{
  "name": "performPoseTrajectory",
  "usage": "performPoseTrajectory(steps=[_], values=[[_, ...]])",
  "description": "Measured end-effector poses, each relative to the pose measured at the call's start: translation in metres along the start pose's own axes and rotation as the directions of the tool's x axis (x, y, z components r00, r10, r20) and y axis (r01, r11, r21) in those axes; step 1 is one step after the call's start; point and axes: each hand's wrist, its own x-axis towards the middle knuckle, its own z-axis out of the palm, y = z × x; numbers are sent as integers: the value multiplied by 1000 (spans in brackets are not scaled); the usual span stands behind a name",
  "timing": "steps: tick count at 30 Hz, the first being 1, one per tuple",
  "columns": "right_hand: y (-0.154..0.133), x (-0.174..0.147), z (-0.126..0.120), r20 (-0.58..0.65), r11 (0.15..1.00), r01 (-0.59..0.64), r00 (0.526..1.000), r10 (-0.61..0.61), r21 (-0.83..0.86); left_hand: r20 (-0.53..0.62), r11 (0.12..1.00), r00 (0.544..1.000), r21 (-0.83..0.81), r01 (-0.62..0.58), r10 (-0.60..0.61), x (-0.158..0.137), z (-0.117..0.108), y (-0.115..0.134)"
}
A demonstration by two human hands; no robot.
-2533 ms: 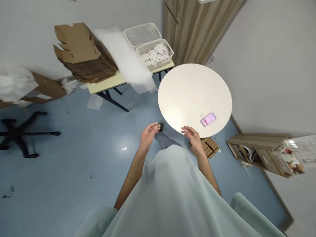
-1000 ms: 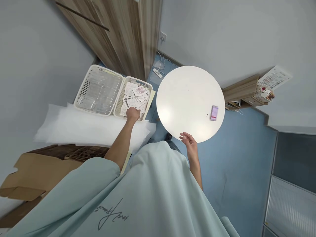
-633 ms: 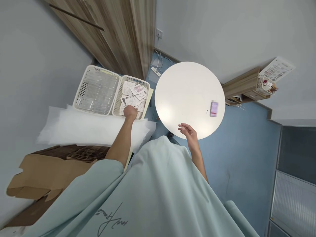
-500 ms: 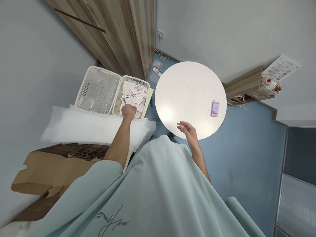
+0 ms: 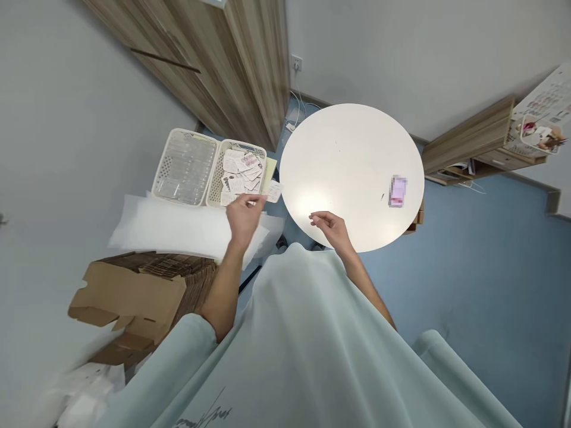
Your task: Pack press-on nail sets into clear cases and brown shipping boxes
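My left hand [image 5: 244, 219] pinches a small white printed card [image 5: 273, 191] by its edge, just beyond the right side of a white plastic basket [image 5: 213, 184]. Loose printed cards [image 5: 241, 172] lie heaped in that basket. My right hand [image 5: 331, 229] hovers over the near edge of the round white table [image 5: 352, 148]. Its fingers stretch out to the left, and I see nothing in them. Toward the table's right side lies a blurred purple rectangular item [image 5: 398, 191].
Beside the card basket stands a second basket [image 5: 163, 169] of clear plastic pieces. White foam sheets [image 5: 173, 229] lie in front, with flattened cardboard boxes [image 5: 138, 291] nearer me. A wooden cabinet [image 5: 250, 65] rises behind, and a low shelf [image 5: 473, 134] stands right.
My left hand has come up out of the card basket and moved right, now with a card in it. My right hand has shifted slightly left. The view has turned a little.
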Motion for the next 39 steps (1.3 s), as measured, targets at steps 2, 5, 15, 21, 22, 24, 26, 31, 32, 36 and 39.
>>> performPoseTrajectory(steps=[2,5,15,21,22,24,26,31,32,36,39], values=[[-6,5,4,-7,999,49,999,-48,2,-11,982,986,-90,-167,167,-28,21,26],[-16,10,10,-86,990,118,990,-110,82,-74,906,914,-122,-406,400,-59,55,50],[-18,17,-20,-229,976,118,971,-75,182,-57,842,863,-194,-503,502,-82,90,75],[-33,7,-45,-116,978,70,992,-48,196,194,868,979,-495,41,64,-69,60,85],[-35,4,-46,-103,979,66,994,-47,193,268,840,962,-532,110,44,-68,57,86],[-37,-1,-45,-89,981,62,995,-46,184,344,797,939,-574,189,26,-67,53,88],[-39,-4,-43,-88,983,63,995,-48,173,356,780,934,-589,212,15,-68,50,91],[-40,-9,-40,-74,983,62,996,-49,173,436,726,900,-616,307,-10,-69,43,88],[-41,-10,-40,-66,983,61,997,-50,171,479,696,878,-626,351,-12,-68,41,86],[-41,-13,-39,16,983,50,998,-53,175,699,586,713,-599,545,51,-66,31,77],[-43,-16,-38,73,981,53,995,-68,186,783,549,608,-569,613,132,-69,28,74]])
